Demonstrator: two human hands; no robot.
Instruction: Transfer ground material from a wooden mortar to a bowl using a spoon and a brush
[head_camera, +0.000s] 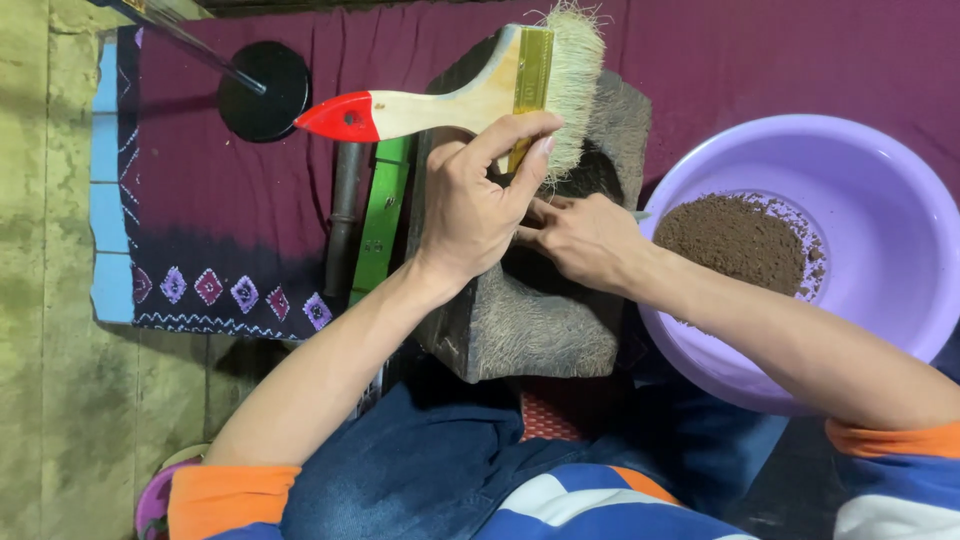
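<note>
So the paintbrush, wooden handle with a red tip and pale bristles, is sitting in the left hand, fingers clamped around the metal band, right over the grey stone block on the person's lap. The right hand is pressing into the block's dark hollow just beside it; can't tell if those fingers are pinching anything. A purple basin with brown powder is crowding the right arm. A green strip and dark pipe are lying along the block's left side on the maroon cloth, with a black disc near its far left corner.
</note>
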